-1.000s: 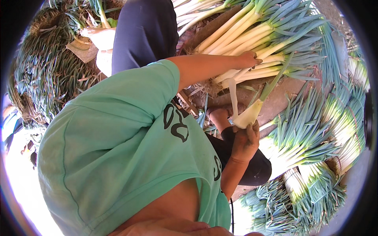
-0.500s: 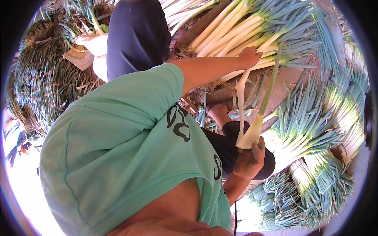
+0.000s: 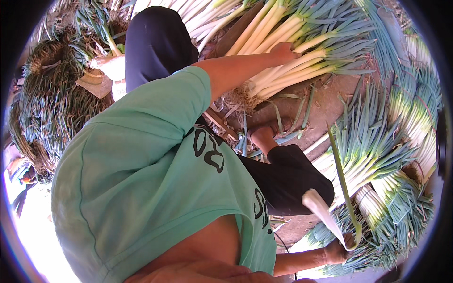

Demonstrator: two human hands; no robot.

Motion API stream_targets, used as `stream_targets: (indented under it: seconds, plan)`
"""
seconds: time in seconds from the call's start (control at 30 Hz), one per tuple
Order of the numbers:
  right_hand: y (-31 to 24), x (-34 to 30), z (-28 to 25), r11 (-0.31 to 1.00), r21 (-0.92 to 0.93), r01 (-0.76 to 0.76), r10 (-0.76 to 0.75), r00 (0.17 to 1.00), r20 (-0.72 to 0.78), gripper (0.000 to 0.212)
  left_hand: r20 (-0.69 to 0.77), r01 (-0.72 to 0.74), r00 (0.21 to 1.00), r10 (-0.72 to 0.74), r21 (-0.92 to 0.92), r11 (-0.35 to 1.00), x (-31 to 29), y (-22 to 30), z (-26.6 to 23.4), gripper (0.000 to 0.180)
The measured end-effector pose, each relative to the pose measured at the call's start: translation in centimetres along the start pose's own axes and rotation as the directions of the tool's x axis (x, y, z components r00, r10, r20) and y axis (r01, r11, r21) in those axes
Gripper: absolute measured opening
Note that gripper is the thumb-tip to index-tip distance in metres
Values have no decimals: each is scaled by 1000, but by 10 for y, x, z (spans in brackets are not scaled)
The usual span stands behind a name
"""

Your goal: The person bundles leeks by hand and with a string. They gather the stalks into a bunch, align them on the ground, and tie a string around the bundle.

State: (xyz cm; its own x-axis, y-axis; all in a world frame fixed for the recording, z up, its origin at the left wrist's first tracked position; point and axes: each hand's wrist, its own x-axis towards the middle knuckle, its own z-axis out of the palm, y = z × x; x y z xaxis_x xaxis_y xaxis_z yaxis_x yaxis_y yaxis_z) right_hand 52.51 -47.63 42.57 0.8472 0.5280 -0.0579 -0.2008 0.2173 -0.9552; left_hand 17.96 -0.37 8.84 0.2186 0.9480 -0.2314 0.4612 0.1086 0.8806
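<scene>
My left hand (image 3: 283, 53) is closed at the stalks of a pile of leeks (image 3: 288, 75) with white stems, green tops and hairy roots; its fingers are partly hidden and appear to be around a leek. Low on the right, my right hand (image 3: 338, 251) is shut on a peeled leek leaf (image 3: 325, 218). That leaf bends at my fingers, with a broad white end on one side and a long green blade on the other. The blade passes in front of a second heap of leeks (image 3: 370, 146).
Tied leek bundles (image 3: 394, 205) lie at the right. Another stack of leeks (image 3: 56, 104) stands at the left. Bent legs in dark trousers (image 3: 158, 47) and a foot (image 3: 265, 137) take up the middle. Leaf scraps (image 3: 309, 106) litter the brown ground.
My right hand has swung down and to the right with the peeled leaf, away from my left hand. My left hand has moved slightly up and left over the leek pile.
</scene>
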Motion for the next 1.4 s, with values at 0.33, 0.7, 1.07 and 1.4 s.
stream_targets:
  seconds: [0.33, 0.7, 1.07, 1.4]
  plan:
    - [92, 6, 13, -52, -958, -283, -434, 870, -234, 39, 123, -194, 980, 158, 396, 898, -29, -19, -8, 39]
    - [139, 91, 227, 900, -434, 46, -81, 995, -63, 21, 257, -429, 903, 344, 594, 681, -28, -24, -27, 37]
    - [119, 172, -7, 865, -413, -284, 106, 909, -404, 25, 765, -933, 355, 537, 253, 258, -84, -24, -6, 40]
    - [325, 99, -109, 130, -869, -478, 85, 878, -471, 29, 833, -886, 385, 398, 212, 412, -76, -2, -12, 43]
